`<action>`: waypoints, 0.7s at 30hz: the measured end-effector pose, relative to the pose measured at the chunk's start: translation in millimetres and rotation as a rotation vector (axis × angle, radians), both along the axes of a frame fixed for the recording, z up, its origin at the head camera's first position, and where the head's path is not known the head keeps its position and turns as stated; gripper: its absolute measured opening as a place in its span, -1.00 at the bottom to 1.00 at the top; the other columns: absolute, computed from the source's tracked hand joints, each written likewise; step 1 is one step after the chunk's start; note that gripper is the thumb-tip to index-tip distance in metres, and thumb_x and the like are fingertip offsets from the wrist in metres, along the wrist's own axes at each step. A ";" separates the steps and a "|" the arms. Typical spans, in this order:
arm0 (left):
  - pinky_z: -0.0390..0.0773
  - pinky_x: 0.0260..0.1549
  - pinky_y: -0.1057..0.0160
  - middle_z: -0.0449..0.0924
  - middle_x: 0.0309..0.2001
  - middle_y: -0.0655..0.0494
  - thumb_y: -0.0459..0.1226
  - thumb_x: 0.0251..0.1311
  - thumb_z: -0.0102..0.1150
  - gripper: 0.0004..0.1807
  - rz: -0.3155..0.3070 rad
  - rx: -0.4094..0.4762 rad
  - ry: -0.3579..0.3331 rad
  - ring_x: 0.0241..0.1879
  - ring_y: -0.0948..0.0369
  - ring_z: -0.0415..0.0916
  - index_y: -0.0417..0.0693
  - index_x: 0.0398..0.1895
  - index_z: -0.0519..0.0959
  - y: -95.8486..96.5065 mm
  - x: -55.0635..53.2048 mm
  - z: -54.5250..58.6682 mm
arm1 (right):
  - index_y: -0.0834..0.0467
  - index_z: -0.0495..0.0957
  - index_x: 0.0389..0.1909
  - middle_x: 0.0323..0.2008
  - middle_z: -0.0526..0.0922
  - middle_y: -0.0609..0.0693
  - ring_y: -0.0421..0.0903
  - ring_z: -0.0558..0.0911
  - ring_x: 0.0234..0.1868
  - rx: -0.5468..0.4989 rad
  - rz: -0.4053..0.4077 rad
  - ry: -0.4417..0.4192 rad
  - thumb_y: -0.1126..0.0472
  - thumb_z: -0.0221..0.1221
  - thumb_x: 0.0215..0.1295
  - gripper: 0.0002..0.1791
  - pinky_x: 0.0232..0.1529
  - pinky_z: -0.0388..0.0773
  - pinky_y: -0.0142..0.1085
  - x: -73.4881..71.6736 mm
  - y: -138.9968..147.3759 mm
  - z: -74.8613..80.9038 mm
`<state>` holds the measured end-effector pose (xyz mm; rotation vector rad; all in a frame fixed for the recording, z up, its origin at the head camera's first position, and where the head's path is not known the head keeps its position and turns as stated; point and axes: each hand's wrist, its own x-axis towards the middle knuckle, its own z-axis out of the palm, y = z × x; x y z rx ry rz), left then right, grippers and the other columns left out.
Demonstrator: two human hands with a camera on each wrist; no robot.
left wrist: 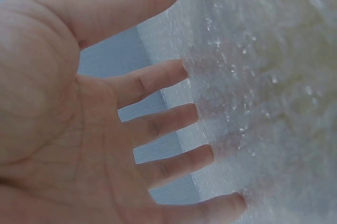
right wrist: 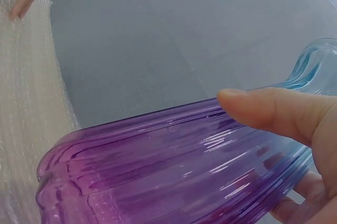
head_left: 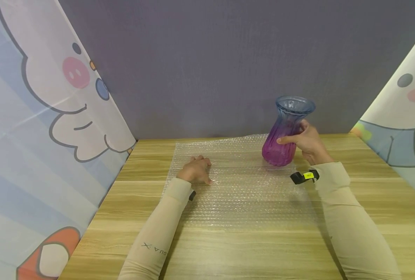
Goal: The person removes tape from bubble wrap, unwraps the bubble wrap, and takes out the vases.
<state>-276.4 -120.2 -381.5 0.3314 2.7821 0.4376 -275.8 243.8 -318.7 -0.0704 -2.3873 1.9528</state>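
Observation:
A ribbed glass vase [head_left: 281, 136], blue at its flared rim and purple-pink at the base, leans slightly in my right hand [head_left: 310, 142]. The right thumb lies across the vase's near side and the other fingers wrap behind it, as the right wrist view shows through the glass [right wrist: 174, 166]. Below the vase a sheet of bubble wrap [head_left: 242, 194] is spread flat on the table. On the left part of that sheet rests my left hand [head_left: 195, 170], fingers spread, fingertips touching the plastic [left wrist: 263, 98] in the left wrist view.
The wood-grain table [head_left: 249, 252] ends at a grey wall [head_left: 228, 70] along its back. Cartoon-printed cloths hang at the left [head_left: 53, 116] and right [head_left: 403, 128] sides. Black straps [head_left: 303, 177] sit at the wrists.

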 end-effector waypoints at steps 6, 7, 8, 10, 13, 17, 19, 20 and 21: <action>0.09 0.48 -0.36 0.11 0.61 -0.04 -0.08 -0.02 0.60 -0.13 0.001 0.014 0.000 0.62 -0.25 -0.14 0.06 0.41 0.43 -0.5 1.1 -0.3 | -0.24 0.36 0.09 0.01 0.50 -0.32 -0.14 0.47 0.22 0.000 -0.020 0.009 0.39 0.51 0.02 -0.25 0.53 0.26 -0.01 -0.1 5.4 -0.1; 0.09 0.48 -0.36 0.13 0.60 -0.04 -0.08 -0.02 0.60 -0.13 0.000 0.014 0.002 0.62 -0.25 -0.14 0.06 0.41 0.43 -0.5 1.2 -0.4 | -0.25 0.37 0.08 0.00 0.50 -0.33 -0.17 0.48 0.20 0.000 -0.023 0.011 0.40 0.51 0.02 -0.25 0.51 0.29 -0.04 -0.4 6.6 -0.1; 0.09 0.48 -0.36 0.14 0.60 -0.04 -0.08 -0.02 0.60 -0.14 -0.001 0.013 0.003 0.62 -0.25 -0.14 0.06 0.41 0.43 -0.4 1.2 -0.4 | -0.25 0.38 0.09 -0.01 0.52 -0.34 -0.19 0.49 0.16 -0.007 -0.028 0.014 0.41 0.52 0.01 -0.24 0.49 0.31 -0.09 -0.8 7.8 -0.2; 0.11 0.48 -0.35 0.18 0.58 -0.03 -0.08 -0.02 0.60 -0.14 -0.004 0.010 0.007 0.61 -0.25 -0.11 0.06 0.40 0.44 -0.4 1.4 -0.3 | -0.28 0.40 0.07 -0.05 0.53 -0.38 -0.28 0.51 0.08 -0.010 -0.042 0.021 0.42 0.52 0.00 -0.24 0.36 0.40 -0.25 -2.0 10.2 -0.8; 0.11 0.48 -0.35 0.19 0.57 -0.02 -0.08 -0.02 0.60 -0.14 -0.003 0.010 0.008 0.61 -0.25 -0.11 0.06 0.40 0.44 -0.3 1.5 -0.2 | -0.30 0.42 0.05 -0.09 0.55 -0.42 -0.34 0.52 0.00 -0.008 -0.067 0.029 0.43 0.52 -0.01 -0.24 0.13 0.47 -0.46 -3.2 13.7 -1.5; 0.06 0.48 -0.38 0.16 0.59 -0.03 -0.08 -0.02 0.59 -0.13 0.003 0.017 0.002 0.62 -0.28 -0.15 0.06 0.41 0.43 -0.2 2.3 0.7 | -0.29 0.40 0.07 -0.08 0.53 -0.40 -0.33 0.52 0.00 0.008 -0.098 0.026 0.41 0.53 0.00 -0.24 0.21 0.46 -0.39 -4.1 18.5 -2.3; 0.05 0.49 -0.38 0.14 0.60 -0.03 -0.08 -0.01 0.59 -0.13 0.005 0.019 -0.002 0.62 -0.27 -0.17 0.06 0.42 0.42 0.0 2.8 1.1 | -0.28 0.38 0.11 -0.06 0.51 -0.39 -0.31 0.50 0.03 0.014 -0.110 0.022 0.39 0.53 0.00 -0.22 0.37 0.40 -0.24 -4.2 21.3 -2.6; 0.04 0.49 -0.38 0.13 0.60 -0.03 -0.08 -0.01 0.58 -0.13 0.005 0.020 -0.004 0.62 -0.27 -0.17 0.06 0.43 0.42 0.0 2.8 1.2 | -0.26 0.37 0.14 -0.04 0.49 -0.38 -0.29 0.50 0.04 0.015 -0.113 0.023 0.38 0.54 0.00 -0.21 0.43 0.36 -0.16 -4.1 22.6 -2.8; 0.04 0.49 -0.37 0.12 0.61 -0.03 -0.08 0.00 0.58 -0.13 0.004 0.020 -0.006 0.62 -0.27 -0.17 0.06 0.43 0.41 0.1 3.0 1.3 | -0.25 0.37 0.16 -0.04 0.49 -0.36 -0.28 0.49 0.05 0.017 -0.118 0.023 0.38 0.54 0.01 -0.19 0.47 0.32 -0.11 -3.9 23.9 -3.0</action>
